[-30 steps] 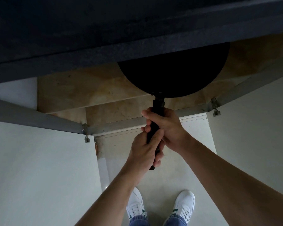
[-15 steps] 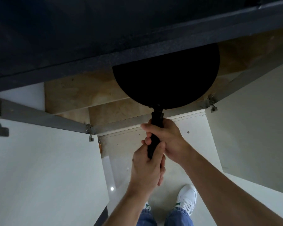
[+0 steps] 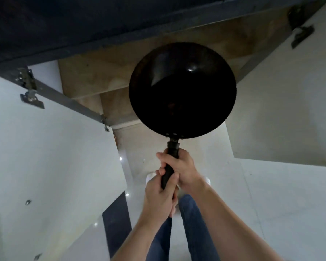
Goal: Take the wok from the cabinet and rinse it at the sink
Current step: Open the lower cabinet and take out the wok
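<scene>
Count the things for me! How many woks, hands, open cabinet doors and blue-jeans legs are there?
wok: 1
hands: 2, left hand and right hand
cabinet doors: 2, left door and right door
legs: 2, left leg and right leg
Total: 7

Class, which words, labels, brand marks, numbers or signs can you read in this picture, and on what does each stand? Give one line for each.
None: no text can be read anywhere in this picture.
The black wok and its handle, gripped by the left hand and the right hand, show no brand or stamp.
The white cabinet doors and the metal hinges carry no label or number.
</scene>
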A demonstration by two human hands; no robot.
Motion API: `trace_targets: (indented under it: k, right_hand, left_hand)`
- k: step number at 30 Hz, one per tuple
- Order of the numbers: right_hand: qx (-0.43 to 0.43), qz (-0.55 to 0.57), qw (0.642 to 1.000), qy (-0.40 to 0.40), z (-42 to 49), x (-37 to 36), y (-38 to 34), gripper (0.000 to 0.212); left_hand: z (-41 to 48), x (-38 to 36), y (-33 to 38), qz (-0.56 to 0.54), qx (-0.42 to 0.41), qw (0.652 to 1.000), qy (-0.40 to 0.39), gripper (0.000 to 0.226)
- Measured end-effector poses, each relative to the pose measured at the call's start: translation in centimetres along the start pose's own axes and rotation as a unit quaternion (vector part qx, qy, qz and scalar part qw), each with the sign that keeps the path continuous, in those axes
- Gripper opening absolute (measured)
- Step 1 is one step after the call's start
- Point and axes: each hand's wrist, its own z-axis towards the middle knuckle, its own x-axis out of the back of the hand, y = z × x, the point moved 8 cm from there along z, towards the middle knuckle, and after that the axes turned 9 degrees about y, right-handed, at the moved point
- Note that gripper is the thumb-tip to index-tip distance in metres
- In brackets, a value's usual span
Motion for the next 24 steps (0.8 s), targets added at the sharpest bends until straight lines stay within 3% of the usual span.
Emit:
trace_targets:
  k: [14, 24]
  right_hand:
    - [-0.001, 0.043, 0.999, 0.02, -18.5, 0.7, 1.6, 0.024]
    - [0.051, 0.053, 0.997, 0.032, -29.6, 2.1, 0.7, 0.021]
  left_hand:
    - [-18.2, 1.6, 0.8, 0.088, -0.013, 0.996, 0.004, 0.033]
    - [-29.0, 1.0, 2.4, 0.068, -0.038, 0.997, -0.011, 0.027]
